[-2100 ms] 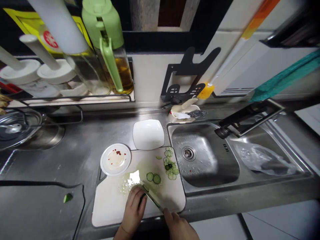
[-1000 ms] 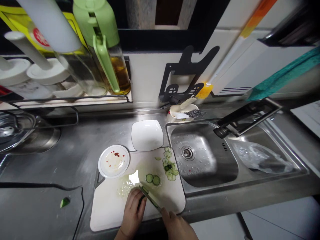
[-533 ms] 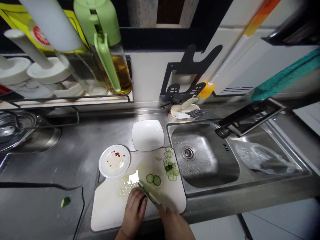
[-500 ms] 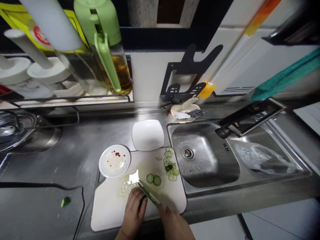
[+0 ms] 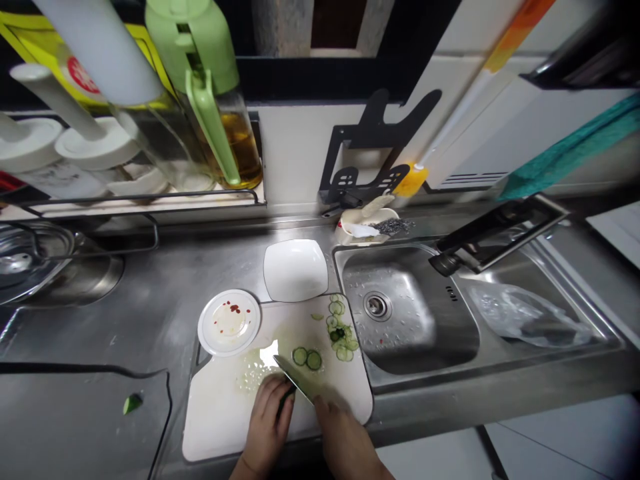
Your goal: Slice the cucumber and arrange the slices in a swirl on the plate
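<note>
On the white cutting board [image 5: 220,407], my left hand [image 5: 270,417] is closed around a dark green cucumber piece [image 5: 287,393], mostly hidden by the fingers. My right hand [image 5: 345,437] grips a knife [image 5: 295,380], its blade slanting up and left right beside the cucumber. Two cucumber slices [image 5: 307,358] lie just beyond the blade. A pile of thin slices [image 5: 343,337] sits at the board's right edge. Wet patches and bits spread left of the knife tip.
A round plate [image 5: 210,333] with red bits overlaps the board's upper left corner. Behind the board is a white square dish [image 5: 296,270]. The sink [image 5: 410,320] lies right, under a black faucet [image 5: 450,257]. A cucumber end [image 5: 132,403] rests on the left counter.
The knife blade has shifted slightly left and lies flatter against the cucumber's cut end. My right hand moved a little with it; my left hand is nearly unmoved.
</note>
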A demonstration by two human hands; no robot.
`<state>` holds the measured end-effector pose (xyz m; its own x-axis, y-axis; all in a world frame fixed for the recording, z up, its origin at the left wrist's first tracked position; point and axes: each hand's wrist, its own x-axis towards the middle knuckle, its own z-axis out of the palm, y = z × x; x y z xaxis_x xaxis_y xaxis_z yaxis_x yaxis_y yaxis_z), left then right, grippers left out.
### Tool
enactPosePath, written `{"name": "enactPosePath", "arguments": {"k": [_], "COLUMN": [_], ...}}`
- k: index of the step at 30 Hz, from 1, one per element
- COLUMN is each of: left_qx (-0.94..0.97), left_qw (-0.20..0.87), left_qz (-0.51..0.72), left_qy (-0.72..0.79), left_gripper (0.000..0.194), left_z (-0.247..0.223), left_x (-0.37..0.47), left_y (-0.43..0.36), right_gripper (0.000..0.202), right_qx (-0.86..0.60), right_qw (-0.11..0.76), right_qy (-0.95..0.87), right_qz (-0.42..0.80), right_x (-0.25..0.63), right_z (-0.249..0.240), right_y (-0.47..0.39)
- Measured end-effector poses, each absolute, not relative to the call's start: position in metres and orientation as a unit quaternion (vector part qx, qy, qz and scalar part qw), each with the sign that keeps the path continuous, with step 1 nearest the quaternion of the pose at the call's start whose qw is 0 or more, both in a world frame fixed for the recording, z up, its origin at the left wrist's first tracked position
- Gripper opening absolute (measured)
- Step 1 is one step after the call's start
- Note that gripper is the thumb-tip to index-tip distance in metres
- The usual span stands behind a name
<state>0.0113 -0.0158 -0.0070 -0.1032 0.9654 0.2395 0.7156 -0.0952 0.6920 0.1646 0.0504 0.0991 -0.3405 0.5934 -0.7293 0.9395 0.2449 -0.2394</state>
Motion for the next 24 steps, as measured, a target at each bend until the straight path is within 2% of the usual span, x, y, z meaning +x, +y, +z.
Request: {"name": "enactPosePath", "arguments": {"k": [5, 17, 24], "left_qx": [0.644, 0.647, 0.648], "left_qw": [0.179, 0.142, 0.146], "left_qz": [0.359, 0.364, 0.360], "left_qy": [0.651, 0.655, 0.656], "left_gripper": [0.024, 0.020, 0.020], "left_z": [-0.007, -0.009, -0.008], "left_x": [0.011, 0.012, 0.012], "left_y": [-0.016, -0.017, -0.017], "right_gripper": [0.059, 0.048, 0.051], "right_qx": [0.528, 0.507, 0.499], "right_qw": [0.250, 0.258, 0.283], "right_qy": [0.734, 0.760, 0.751], "right_qz": [-0.346, -0.314, -0.326], "right_x": [0.177, 0.197, 0.194], "right_z": [0.111, 0.112, 0.119], "right_y": [0.048, 0.023, 0.028]}}
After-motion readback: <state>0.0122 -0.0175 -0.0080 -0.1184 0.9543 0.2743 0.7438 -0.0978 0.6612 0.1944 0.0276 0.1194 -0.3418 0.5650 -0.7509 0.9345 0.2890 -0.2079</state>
